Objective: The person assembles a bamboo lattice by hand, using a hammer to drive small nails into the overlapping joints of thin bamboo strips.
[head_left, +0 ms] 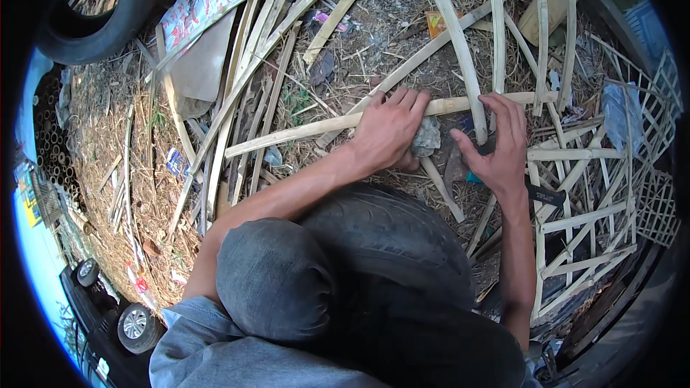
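Note:
A long pale bamboo strip point(287, 132) lies crosswise before me, its left end low and its right end beneath several upright strips. My left hand point(392, 126) is wrapped over its middle, fingers bent across the far edge. My right hand point(505, 140) is open near the right part, thumb and fingers spread apart, fingertips close to the strip. Between that thumb and the fingers passes the lower end of a curved upright strip point(460, 50). A grey stone-like lump point(427, 136) sits just under the crosswise strip, beside my left hand.
Right of me stands a lattice frame of bamboo slats point(582, 217). A worn tyre point(388, 233) is close to my knee; another tyre point(133, 18) lies far left. Loose strips point(248, 65) are heaped left of centre. A thick bamboo pole point(557, 3) leans at the far right.

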`<act>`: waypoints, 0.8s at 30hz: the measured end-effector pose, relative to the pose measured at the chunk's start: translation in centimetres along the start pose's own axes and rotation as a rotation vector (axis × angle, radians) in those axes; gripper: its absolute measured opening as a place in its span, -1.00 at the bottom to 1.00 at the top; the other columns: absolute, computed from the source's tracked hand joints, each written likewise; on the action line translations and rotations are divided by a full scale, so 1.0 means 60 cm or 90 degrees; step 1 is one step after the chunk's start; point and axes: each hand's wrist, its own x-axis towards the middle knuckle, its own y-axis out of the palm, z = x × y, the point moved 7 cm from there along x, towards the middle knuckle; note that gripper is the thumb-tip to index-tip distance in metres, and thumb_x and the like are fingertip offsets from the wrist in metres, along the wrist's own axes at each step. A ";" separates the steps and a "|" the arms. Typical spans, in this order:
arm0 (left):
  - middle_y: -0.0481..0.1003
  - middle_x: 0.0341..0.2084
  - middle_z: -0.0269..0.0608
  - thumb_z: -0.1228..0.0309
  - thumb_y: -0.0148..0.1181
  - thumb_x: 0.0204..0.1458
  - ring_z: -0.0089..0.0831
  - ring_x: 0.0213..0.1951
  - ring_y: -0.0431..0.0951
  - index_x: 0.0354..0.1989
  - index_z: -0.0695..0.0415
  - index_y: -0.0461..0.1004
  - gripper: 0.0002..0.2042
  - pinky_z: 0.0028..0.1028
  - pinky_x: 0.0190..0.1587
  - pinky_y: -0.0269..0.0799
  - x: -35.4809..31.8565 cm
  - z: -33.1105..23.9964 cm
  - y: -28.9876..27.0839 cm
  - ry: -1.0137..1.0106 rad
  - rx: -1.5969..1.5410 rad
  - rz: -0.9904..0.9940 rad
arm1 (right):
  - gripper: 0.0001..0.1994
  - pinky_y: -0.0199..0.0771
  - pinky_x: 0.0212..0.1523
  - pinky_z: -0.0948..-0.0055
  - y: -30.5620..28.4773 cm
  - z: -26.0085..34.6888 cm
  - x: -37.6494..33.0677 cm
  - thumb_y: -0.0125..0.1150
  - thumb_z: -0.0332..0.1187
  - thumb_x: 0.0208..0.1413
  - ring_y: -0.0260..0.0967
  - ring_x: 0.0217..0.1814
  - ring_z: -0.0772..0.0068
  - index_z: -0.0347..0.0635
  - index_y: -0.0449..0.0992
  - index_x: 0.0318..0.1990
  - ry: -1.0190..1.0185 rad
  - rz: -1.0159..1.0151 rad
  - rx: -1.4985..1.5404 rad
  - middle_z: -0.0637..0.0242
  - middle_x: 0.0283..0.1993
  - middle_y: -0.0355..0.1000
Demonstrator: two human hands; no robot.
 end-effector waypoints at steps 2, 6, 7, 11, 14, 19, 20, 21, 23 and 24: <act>0.48 0.00 -0.18 0.06 0.74 -0.58 -0.23 0.15 0.48 0.28 0.19 0.30 0.11 -0.14 0.15 0.40 0.003 -0.006 0.007 -0.002 0.029 0.031 | -0.37 0.42 0.18 0.03 0.014 -0.003 0.005 0.56 -0.15 0.02 0.40 0.17 -0.10 -0.31 0.46 0.16 0.007 0.021 -0.027 0.01 0.12 0.45; 0.46 0.07 -0.15 0.12 0.73 -0.60 -0.19 0.23 0.44 0.33 0.20 0.26 0.15 -0.03 0.22 0.35 -0.006 0.006 0.000 -0.010 0.017 0.015 | -0.45 0.42 0.25 0.06 0.028 -0.012 0.014 0.46 -0.23 0.13 0.41 0.21 -0.11 -0.35 0.46 0.19 0.118 0.001 0.056 0.00 0.15 0.46; 0.45 0.08 -0.16 0.13 0.73 -0.59 -0.19 0.24 0.43 0.34 0.18 0.26 0.15 -0.04 0.22 0.34 -0.004 0.009 -0.003 -0.011 0.017 0.020 | -0.49 0.43 0.24 0.08 0.038 -0.020 0.017 0.43 -0.27 0.17 0.43 0.21 -0.08 -0.33 0.47 0.20 0.149 0.031 0.043 0.00 0.17 0.46; 0.43 0.14 -0.18 0.14 0.73 -0.55 -0.16 0.25 0.42 0.37 0.13 0.26 0.13 -0.06 0.25 0.35 -0.010 0.019 -0.004 -0.010 0.043 0.031 | -0.68 0.54 0.06 0.16 0.062 -0.013 0.053 0.40 -0.34 0.20 0.55 0.01 0.00 -0.34 0.61 0.04 0.255 0.087 0.070 0.01 0.00 0.55; 0.41 0.21 -0.12 0.13 0.73 -0.53 -0.13 0.29 0.39 0.38 0.14 0.25 0.14 -0.07 0.29 0.35 -0.031 0.040 -0.023 -0.038 0.045 0.020 | -0.76 0.58 -0.11 0.25 0.080 -0.013 0.073 0.42 -0.33 0.19 0.60 -0.25 0.15 -0.38 0.68 -0.16 0.253 0.102 0.139 0.09 -0.28 0.61; 0.38 0.27 0.00 0.07 0.70 -0.40 -0.02 0.32 0.36 0.38 0.16 0.30 0.06 -0.03 0.35 0.33 -0.084 0.093 -0.081 -0.097 -0.064 -0.061 | -0.73 0.56 -0.16 0.46 0.115 -0.013 0.076 0.42 -0.30 0.26 0.56 -0.23 0.52 -0.38 0.64 -0.09 0.407 0.230 0.430 0.26 -0.27 0.63; 0.38 0.27 0.00 0.07 0.70 -0.40 -0.02 0.32 0.36 0.38 0.16 0.30 0.06 -0.03 0.35 0.33 -0.082 0.096 -0.085 -0.092 -0.074 -0.069 | -0.72 0.57 -0.16 0.49 0.122 -0.014 0.080 0.42 -0.30 0.27 0.56 -0.22 0.53 -0.38 0.63 -0.07 0.415 0.241 0.461 0.28 -0.26 0.63; 0.40 0.26 -0.01 0.07 0.68 -0.35 -0.02 0.32 0.37 0.35 0.15 0.35 0.00 -0.03 0.34 0.34 -0.083 0.110 -0.081 -0.120 -0.105 -0.035 | -0.73 0.55 -0.16 0.52 0.136 -0.002 0.084 0.40 -0.30 0.29 0.54 -0.22 0.56 -0.37 0.63 -0.06 0.434 0.257 0.486 0.30 -0.25 0.62; 0.54 0.10 -0.06 0.12 0.58 -0.14 -0.02 0.18 0.52 0.22 0.14 0.51 -0.29 -0.06 0.22 0.47 -0.076 0.117 -0.093 -0.133 -0.126 -0.043 | -0.74 0.55 -0.15 0.52 0.153 -0.003 0.097 0.41 -0.31 0.29 0.54 -0.22 0.57 -0.37 0.63 -0.05 0.429 0.251 0.485 0.30 -0.25 0.62; 0.54 0.10 -0.06 0.12 0.58 -0.14 -0.02 0.18 0.52 0.22 0.14 0.51 -0.29 -0.06 0.22 0.47 -0.065 0.119 -0.101 -0.128 -0.130 -0.053 | -0.74 0.55 -0.14 0.51 0.164 -0.009 0.102 0.41 -0.32 0.29 0.53 -0.22 0.57 -0.37 0.63 -0.05 0.432 0.247 0.493 0.30 -0.24 0.63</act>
